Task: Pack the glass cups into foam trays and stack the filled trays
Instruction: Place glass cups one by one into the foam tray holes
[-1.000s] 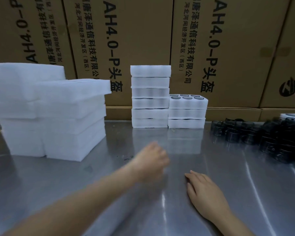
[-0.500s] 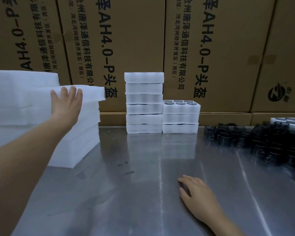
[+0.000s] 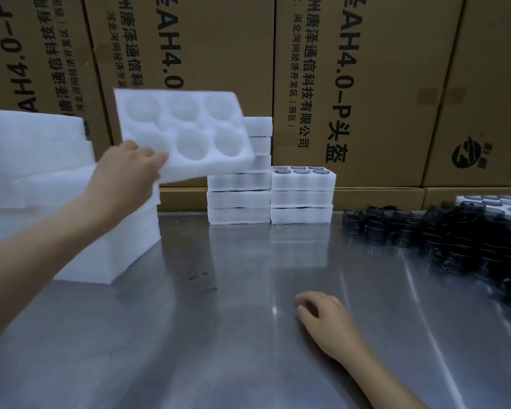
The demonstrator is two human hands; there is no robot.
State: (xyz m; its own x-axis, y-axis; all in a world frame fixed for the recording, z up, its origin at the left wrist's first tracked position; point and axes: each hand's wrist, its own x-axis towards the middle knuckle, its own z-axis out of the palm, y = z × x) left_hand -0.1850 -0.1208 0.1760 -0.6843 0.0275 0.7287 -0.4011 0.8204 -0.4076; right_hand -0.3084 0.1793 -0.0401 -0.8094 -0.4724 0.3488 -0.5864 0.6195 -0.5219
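Left hand (image 3: 127, 169): grips the near left corner of one empty foam tray (image 3: 183, 134), thumb on top, the tray held in the air and tilted so its six round wells face the camera. Landmark: the pile of blank foam trays (image 3: 42, 187) at the table's left; the held tray hangs just right of and above it.

Risk, judged: a one-corner grip on a light, bendy slab may let it droop or twist free; its far edge passes close before the taller filled stack (image 3: 239, 196) and could knock it.

Right hand (image 3: 328, 320): holds nothing, fingers loosely curled, resting on the table (image 3: 189, 335), well right of the pile and nearer the person.

Filled stacks: the taller stack and the shorter stack (image 3: 303, 196) stand touching, right of the pile; dark cup rims show in the top tray of the shorter one.

Glass cups (image 3: 455, 243): loose heap, dark smoky glass, short cylinders, far right of the pile.

Materials: foam white, soft, matte, rectangular; table brushed metal, glossy with reflections; cardboard cartons (image 3: 351, 84) behind, printed brown.
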